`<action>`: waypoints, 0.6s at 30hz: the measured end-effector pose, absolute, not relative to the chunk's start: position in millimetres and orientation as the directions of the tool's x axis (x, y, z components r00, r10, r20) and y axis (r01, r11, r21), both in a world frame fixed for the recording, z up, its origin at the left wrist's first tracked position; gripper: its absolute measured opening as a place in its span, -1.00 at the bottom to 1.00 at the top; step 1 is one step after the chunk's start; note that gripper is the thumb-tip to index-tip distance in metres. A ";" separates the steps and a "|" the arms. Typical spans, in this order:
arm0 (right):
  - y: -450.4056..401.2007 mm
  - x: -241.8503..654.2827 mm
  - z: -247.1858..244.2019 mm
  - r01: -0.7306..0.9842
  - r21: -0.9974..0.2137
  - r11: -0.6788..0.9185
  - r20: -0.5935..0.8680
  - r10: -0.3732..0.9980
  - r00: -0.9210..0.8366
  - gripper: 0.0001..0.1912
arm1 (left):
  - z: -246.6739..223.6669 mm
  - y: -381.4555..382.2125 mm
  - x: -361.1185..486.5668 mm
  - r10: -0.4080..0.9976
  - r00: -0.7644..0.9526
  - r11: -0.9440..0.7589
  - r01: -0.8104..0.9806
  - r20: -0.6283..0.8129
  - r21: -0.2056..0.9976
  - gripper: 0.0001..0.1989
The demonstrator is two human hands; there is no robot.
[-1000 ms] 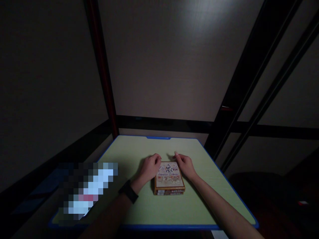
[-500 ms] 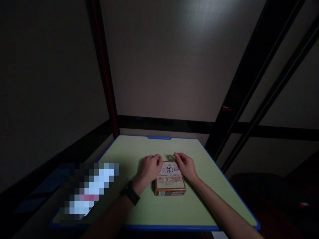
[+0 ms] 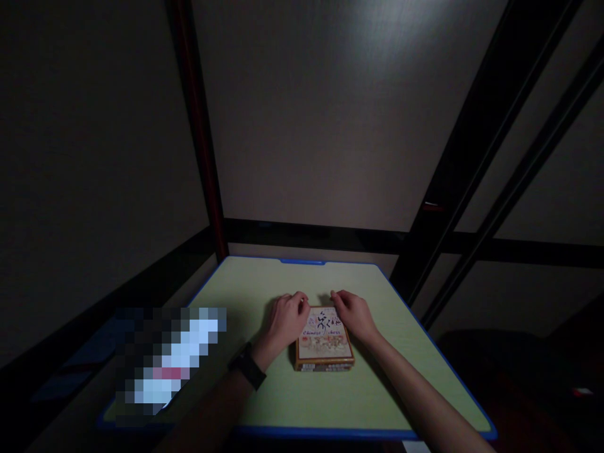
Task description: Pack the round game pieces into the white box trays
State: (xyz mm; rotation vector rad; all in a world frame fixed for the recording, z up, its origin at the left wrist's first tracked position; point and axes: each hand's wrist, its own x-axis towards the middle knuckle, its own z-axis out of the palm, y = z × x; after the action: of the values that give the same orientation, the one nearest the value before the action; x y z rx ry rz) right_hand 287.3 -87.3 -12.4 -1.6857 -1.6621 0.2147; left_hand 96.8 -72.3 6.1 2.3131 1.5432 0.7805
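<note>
1. Barely any change this past second: the Chinese chess box (image 3: 324, 345) still lies flat on the green table (image 3: 302, 402), lid apparently on (only the view drifted slightly).
2. Left hand (image 3: 286, 319) half-curled at its left far side, right hand (image 3: 355, 314) loosely curled at its right; can't tell whether either grips.
3. Most fingertips are hidden, and the left-side pixelated patch (image 3: 189, 349) is unreadable.

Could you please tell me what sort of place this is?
It looks like a dim corner of an indoor room, perhaps a home, though I cannot be sure. A green table with a blue rim stands close to plain walls, and a Chinese chess box lies on it.
</note>
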 end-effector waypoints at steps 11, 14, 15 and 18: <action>-93.6 287.6 -1.4 0.823 -0.537 0.185 0.288 0.957 -0.028 -0.39 | 8.7 -75.3 95.8 0.896 0.342 -0.440 0.761 0.282 0.477 -0.79; -92.2 285.6 -3.0 0.858 -0.480 0.182 0.323 0.946 -0.020 -0.45 | 7.7 -75.2 95.6 0.891 0.362 -0.448 0.796 0.272 0.407 -0.78; -91.2 285.2 -3.3 0.867 -0.469 0.171 0.328 0.945 -0.009 -0.47 | 7.4 -74.7 95.9 0.894 0.356 -0.441 0.802 0.272 0.402 -0.78; -91.0 287.4 -0.5 0.848 -0.500 0.177 0.327 0.945 -0.005 -0.49 | 6.8 -71.0 96.7 0.907 0.330 -0.416 0.792 0.260 0.447 -0.77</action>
State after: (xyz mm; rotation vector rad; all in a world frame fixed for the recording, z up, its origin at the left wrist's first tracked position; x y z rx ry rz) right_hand 287.4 -91.0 -0.5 -1.6858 -1.8657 0.2117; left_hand 96.7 -71.0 6.8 2.3566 1.5387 0.7012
